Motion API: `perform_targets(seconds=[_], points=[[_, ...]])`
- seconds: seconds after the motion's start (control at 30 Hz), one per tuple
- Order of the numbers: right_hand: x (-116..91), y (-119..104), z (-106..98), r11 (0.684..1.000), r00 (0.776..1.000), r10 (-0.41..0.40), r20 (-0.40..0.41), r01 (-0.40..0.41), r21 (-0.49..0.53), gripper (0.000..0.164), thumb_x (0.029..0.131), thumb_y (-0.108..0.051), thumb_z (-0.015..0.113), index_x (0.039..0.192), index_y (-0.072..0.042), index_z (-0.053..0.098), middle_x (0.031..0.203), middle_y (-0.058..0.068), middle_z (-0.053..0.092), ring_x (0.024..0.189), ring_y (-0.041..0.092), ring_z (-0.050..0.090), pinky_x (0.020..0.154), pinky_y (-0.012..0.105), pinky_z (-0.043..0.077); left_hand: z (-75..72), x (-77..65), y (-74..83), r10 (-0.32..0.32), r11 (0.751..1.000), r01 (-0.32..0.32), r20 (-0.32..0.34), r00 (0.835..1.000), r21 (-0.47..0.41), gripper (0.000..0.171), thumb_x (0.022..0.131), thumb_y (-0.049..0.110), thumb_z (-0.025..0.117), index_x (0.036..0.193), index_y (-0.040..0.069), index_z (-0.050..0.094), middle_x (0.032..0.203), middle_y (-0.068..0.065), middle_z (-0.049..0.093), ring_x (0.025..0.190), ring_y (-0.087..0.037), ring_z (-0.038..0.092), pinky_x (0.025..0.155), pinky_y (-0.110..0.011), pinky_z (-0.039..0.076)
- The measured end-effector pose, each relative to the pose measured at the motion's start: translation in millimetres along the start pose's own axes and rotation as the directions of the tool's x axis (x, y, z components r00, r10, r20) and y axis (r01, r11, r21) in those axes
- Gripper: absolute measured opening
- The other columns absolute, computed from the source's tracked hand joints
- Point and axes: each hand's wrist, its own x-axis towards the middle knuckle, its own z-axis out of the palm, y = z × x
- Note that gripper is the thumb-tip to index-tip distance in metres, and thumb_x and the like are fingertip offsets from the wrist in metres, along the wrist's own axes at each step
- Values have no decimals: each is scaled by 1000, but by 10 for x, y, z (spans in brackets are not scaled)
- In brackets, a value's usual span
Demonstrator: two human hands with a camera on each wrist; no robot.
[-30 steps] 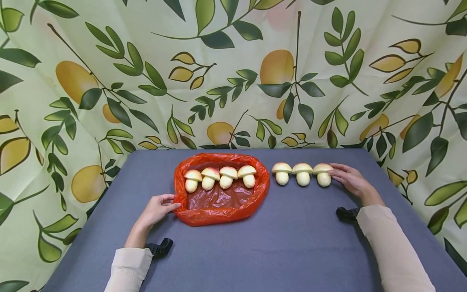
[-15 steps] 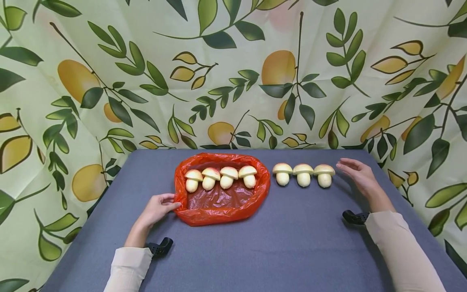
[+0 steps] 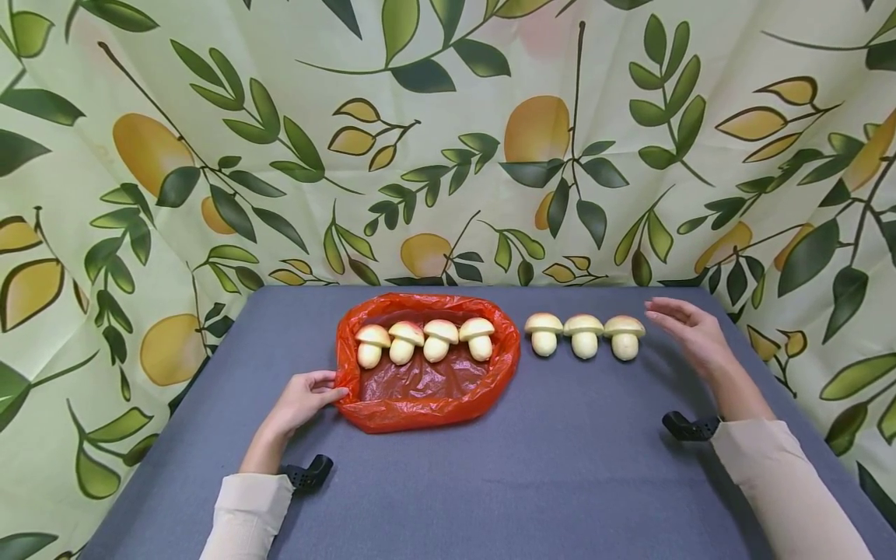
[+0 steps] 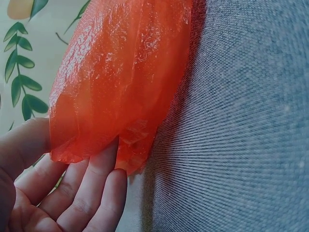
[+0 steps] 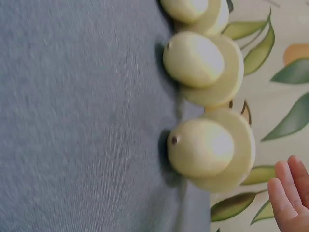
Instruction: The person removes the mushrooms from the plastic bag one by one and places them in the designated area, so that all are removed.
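A red plastic bag lies with its mouth spread and its rim rolled up, and several toy mushrooms lie in a row along its far side. My left hand pinches the bag's left rim between thumb and fingers, as the left wrist view shows close up. To the right of the bag, three more mushrooms stand side by side: a left one, a middle one and a right one. Just right of the last mushroom, my right hand is held with relaxed fingers and nothing in it.
A blue-grey cloth covers the table. Behind and at both sides hangs a curtain printed with fruit and leaves. Each wrist carries a black camera mount, the left mount and the right mount.
My right hand has let go of the rightmost mushroom and drawn back to the right. The left hand stays at the bag's rim, and the mushrooms hold their row.
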Motion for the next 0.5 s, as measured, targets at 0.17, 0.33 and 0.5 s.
perform_targets(seconds=[0.17, 0.33, 0.5], points=[[-64, -45, 103, 996, 996, -86, 40, 85, 23, 31, 96, -15, 58, 127, -14, 54, 105, -32, 64, 95, -17, 60, 79, 3, 42, 6, -7, 6, 7, 1000, -7, 8, 1000, 1, 41, 89, 11, 67, 119, -14, 58, 105, -24, 72, 74, 9, 61, 67, -17, 49], [-122, -118, 262, 968, 977, -192, 97, 172, 182, 28, 95, -5, 57, 123, -8, 57, 108, -23, 69, 99, -10, 65, 82, 4, 46, 5, -11, 1, 3, 1000, -3, 8, 1000, 5, 41, 89, 11, 67, 120, -14, 57, 107, -26, 71, 74, 8, 61, 66, -17, 49], [-175, -207, 409, 937, 947, -284, 147, 242, 251, 28, 94, 0, 56, 122, -3, 59, 109, -16, 72, 100, -6, 67, 84, 7, 48, 1, -15, 2, 8, 1000, -8, 3, 1000, 12, 41, 89, 11, 67, 119, -15, 57, 107, -26, 70, 75, 9, 61, 67, -17, 49]])
